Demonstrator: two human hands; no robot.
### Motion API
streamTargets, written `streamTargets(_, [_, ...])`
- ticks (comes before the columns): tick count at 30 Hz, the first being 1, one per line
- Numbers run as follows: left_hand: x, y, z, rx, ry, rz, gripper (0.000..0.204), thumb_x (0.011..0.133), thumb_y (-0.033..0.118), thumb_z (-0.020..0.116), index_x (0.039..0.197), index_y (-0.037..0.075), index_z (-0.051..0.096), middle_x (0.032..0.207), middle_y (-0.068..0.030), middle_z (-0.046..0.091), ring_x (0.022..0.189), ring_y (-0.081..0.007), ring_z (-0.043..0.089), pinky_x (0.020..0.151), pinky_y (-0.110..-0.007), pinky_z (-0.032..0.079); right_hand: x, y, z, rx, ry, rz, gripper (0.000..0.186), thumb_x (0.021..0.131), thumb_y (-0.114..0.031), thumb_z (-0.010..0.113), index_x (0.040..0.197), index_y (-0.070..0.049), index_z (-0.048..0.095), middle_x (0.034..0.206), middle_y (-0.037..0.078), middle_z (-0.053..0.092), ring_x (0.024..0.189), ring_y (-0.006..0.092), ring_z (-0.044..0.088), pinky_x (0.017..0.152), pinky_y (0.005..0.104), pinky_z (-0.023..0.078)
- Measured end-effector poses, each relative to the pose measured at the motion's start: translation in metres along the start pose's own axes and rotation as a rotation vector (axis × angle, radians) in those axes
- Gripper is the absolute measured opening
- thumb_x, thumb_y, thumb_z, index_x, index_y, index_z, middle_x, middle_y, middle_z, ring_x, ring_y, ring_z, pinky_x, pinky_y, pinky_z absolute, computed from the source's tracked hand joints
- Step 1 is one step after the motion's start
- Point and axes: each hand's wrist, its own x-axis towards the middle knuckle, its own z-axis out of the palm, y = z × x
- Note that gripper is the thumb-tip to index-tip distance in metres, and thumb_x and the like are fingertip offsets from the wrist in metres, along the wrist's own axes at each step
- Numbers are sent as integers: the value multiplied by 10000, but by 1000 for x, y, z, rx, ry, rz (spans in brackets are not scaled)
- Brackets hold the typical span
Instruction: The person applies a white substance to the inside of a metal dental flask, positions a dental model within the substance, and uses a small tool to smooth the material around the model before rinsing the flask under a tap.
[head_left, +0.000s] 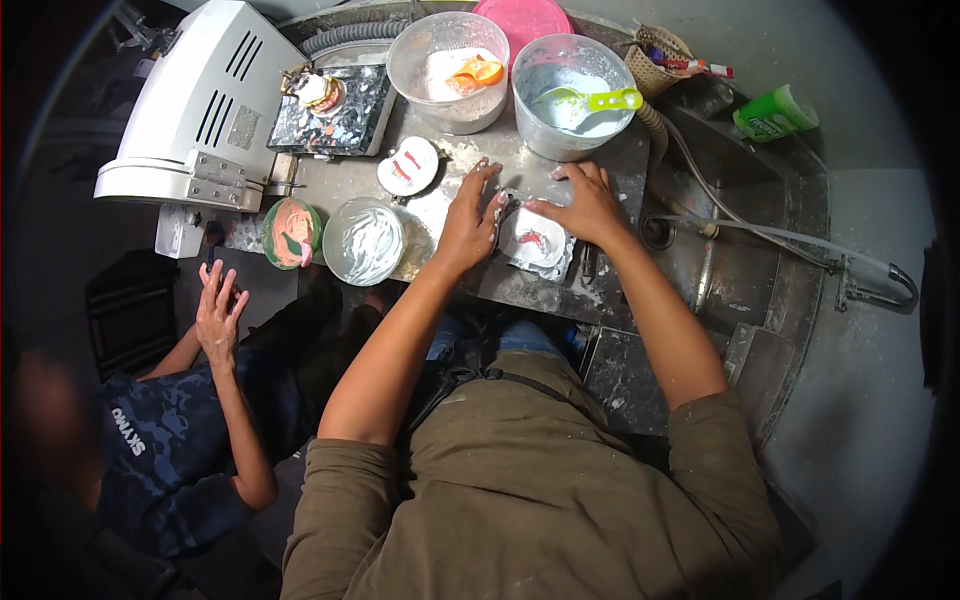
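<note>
Olive-brown shirt [540, 480] of the wearer fills the bottom centre of the frame, both forearms reaching up to a steel worktop [330, 185]; at its centre sits a squarish metal mould [560, 268] with a white filling and a red arch, near the worktop's front edge. Left hand [468, 218] is half open, fingers loosely spread, thumb at the mould's upper-left side; right hand [590, 208] is likewise half open, fingers bent, thumb over the upper-right rim; neither is closed round it, and how firmly they press cannot be told. Steel shows between the hands and to the mould's right, where the worktop ends and a sink [765, 240] drops away; a narrow strip runs along the front. Two tubs close off the top: the left tub [468, 122] with an orange scoop [474, 74], the right tub [545, 135] with a lime-green spoon [612, 100], just beyond the right fingers. Left of the left hand stand a round white mould [408, 168], a clear bowl [330, 238] smeared white and a green bowl [317, 228] of pinkish paste; a dark speckled block [292, 135] and a white machine [180, 115] crowd the upper left; at lower left, a co-worker's raised hand [217, 315] stays well apart.
</note>
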Motion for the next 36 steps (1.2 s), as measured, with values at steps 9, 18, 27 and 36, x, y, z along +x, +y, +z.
streamTargets(9, [8,-9,16,202,-112,116,533,941,199,651,1410,46,448,1539,-321,314,1453,-464,288,1208,-576,165,-16,6,5,-100,112,-138,700,776,-524,776,1240,-27,608,1278,172,480,1229,363,411,1025,498,319])
streamTargets(18, [-24,-7,-11,184,-161,105,537,943,111,607,1441,46,415,1594,-287,236,1491,-442,227,1205,-606,112,-100,21,0,-57,222,-202,716,860,-418,716,1380,12,479,1522,225,334,1337,422,340,1100,540,250])
streamTargets(27, [-36,11,-25,183,-272,325,687,904,-62,454,1551,7,232,1549,-245,365,1424,-427,368,1216,-573,155,-119,-2,-3,-288,-61,-289,873,848,-549,663,1531,-86,380,1642,196,189,1521,390,135,1220,579,60])
streamTargets(36, [-55,7,-39,45,-191,246,586,1027,78,440,1553,-2,195,1558,-243,361,1439,-404,372,1222,-553,135,-162,-29,20,-226,49,-122,885,840,-593,672,1520,-94,403,1641,255,138,1536,402,72,1219,577,22])
